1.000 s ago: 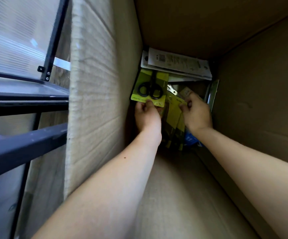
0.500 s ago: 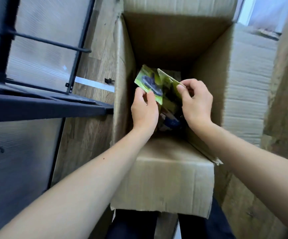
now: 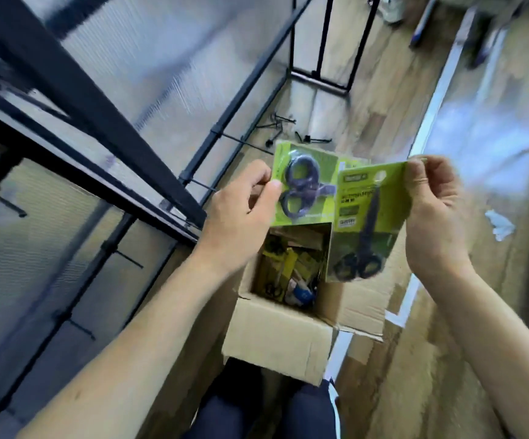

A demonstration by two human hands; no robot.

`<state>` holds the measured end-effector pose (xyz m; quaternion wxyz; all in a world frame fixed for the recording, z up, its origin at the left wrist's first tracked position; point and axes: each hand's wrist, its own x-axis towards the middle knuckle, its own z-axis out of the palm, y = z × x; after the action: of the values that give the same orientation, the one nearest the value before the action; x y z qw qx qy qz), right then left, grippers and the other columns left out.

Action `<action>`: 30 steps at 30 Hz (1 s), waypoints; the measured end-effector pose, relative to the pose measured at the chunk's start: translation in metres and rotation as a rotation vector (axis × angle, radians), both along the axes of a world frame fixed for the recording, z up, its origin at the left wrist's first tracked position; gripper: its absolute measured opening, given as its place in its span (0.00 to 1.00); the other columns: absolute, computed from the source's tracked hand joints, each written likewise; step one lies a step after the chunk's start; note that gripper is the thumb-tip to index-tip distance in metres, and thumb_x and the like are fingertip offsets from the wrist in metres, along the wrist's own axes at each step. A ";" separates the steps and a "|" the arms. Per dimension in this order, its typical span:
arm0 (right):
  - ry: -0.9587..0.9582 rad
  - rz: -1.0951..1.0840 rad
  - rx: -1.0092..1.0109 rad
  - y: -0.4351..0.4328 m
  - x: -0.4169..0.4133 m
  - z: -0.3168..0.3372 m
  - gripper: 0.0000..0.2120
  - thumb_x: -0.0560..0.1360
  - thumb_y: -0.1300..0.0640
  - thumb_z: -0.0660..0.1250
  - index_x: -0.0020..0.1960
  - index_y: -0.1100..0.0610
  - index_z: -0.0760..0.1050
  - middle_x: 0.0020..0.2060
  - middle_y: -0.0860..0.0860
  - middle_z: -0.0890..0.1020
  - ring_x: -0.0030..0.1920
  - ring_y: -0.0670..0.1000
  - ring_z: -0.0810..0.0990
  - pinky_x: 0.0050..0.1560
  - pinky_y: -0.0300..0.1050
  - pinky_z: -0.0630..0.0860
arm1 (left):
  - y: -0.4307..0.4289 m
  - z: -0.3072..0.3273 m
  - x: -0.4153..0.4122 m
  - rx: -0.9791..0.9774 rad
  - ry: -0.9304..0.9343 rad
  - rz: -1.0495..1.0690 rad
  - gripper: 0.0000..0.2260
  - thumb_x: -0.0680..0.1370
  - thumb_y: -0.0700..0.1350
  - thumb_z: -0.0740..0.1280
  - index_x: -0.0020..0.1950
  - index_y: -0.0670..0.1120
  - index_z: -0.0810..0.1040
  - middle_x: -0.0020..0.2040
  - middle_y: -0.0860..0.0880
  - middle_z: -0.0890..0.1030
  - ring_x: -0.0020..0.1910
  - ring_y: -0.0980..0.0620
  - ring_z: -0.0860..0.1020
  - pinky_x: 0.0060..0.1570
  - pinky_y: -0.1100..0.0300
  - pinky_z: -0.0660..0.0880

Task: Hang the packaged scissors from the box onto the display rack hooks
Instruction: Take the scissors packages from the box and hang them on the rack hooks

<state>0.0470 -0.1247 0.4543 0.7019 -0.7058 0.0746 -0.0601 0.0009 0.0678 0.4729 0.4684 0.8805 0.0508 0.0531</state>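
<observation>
A black metal display rack (image 3: 98, 99) with translucent ribbed panels fills the left side of the view, blurred. Wood-look floor (image 3: 383, 391) runs beneath it and off to the right. An open cardboard box (image 3: 276, 337) stands on the floor just beside the rack's foot, its flaps folded outward, and more green and yellow packages (image 3: 288, 274) lie jumbled at its bottom.

Both arms reach forward above the box. The left hand (image 3: 241, 213) pinches the left edge of one pack of scissors (image 3: 304, 185) between thumb and curled fingers; the green card lies sideways with the dark handle loops toward the hand. The right hand (image 3: 434, 217) grips the top right corner of a second pack of scissors (image 3: 367, 223), which hangs upright with blades up and black handles down, overlapping the first pack's right edge. Both packs are in the air over the box opening, apart from the rack.

Thin black hooks (image 3: 130, 259) jut from the rack's uprights. A few loose hooks (image 3: 283, 122) lie on the floor beyond the box, and a crumpled white scrap (image 3: 499, 224) lies to the right.
</observation>
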 end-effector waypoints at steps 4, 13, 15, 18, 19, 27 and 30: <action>0.020 0.115 0.108 -0.017 -0.010 0.068 0.10 0.72 0.48 0.63 0.35 0.50 0.76 0.24 0.41 0.74 0.27 0.40 0.68 0.28 0.31 0.65 | -0.009 0.073 -0.042 -0.246 -0.118 0.114 0.10 0.77 0.45 0.59 0.35 0.48 0.66 0.27 0.58 0.70 0.28 0.62 0.67 0.30 0.71 0.64; -0.133 0.683 0.219 0.049 -0.052 0.231 0.19 0.61 0.36 0.70 0.30 0.52 0.77 0.20 0.47 0.70 0.21 0.41 0.64 0.21 0.28 0.60 | 0.002 0.213 -0.159 -0.832 -0.491 0.592 0.05 0.67 0.51 0.72 0.36 0.52 0.79 0.38 0.53 0.82 0.37 0.55 0.81 0.37 0.57 0.79; -0.206 0.778 0.216 0.085 -0.072 0.263 0.24 0.56 0.31 0.71 0.30 0.53 0.76 0.21 0.51 0.68 0.22 0.45 0.62 0.21 0.32 0.57 | 0.013 0.237 -0.185 -0.977 -0.646 0.704 0.06 0.62 0.47 0.75 0.35 0.51 0.80 0.38 0.50 0.83 0.35 0.53 0.82 0.32 0.59 0.79; -0.326 0.939 0.163 0.139 -0.112 0.302 0.32 0.50 0.23 0.66 0.34 0.51 0.78 0.21 0.52 0.68 0.22 0.47 0.62 0.21 0.35 0.55 | 0.039 0.268 -0.226 -1.085 -0.844 0.809 0.24 0.44 0.56 0.82 0.36 0.52 0.82 0.38 0.49 0.85 0.34 0.53 0.83 0.28 0.60 0.78; -0.359 0.993 0.146 0.154 -0.124 0.311 0.33 0.50 0.22 0.65 0.35 0.50 0.79 0.22 0.52 0.70 0.22 0.45 0.63 0.22 0.32 0.56 | 0.047 0.274 -0.238 -1.091 -0.906 0.848 0.26 0.41 0.57 0.82 0.35 0.51 0.82 0.37 0.49 0.85 0.33 0.53 0.83 0.27 0.61 0.78; -0.480 1.305 0.293 0.266 -0.248 0.356 0.21 0.60 0.31 0.69 0.41 0.46 0.82 0.23 0.40 0.77 0.25 0.36 0.73 0.28 0.24 0.66 | 0.096 0.294 -0.346 -1.097 -1.186 0.908 0.26 0.42 0.54 0.82 0.36 0.48 0.82 0.39 0.47 0.85 0.34 0.52 0.83 0.27 0.60 0.78; -0.444 1.279 0.348 0.289 -0.285 0.357 0.21 0.58 0.31 0.69 0.34 0.49 0.78 0.21 0.45 0.72 0.23 0.40 0.66 0.25 0.29 0.62 | 0.108 0.295 -0.376 -1.062 -1.245 0.908 0.25 0.43 0.54 0.82 0.36 0.49 0.83 0.40 0.46 0.85 0.36 0.51 0.84 0.28 0.60 0.79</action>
<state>-0.2379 0.1638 0.8112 0.7010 -0.4596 -0.4922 0.2348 -0.3747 0.1761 0.7678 0.6866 0.2600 0.1472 0.6628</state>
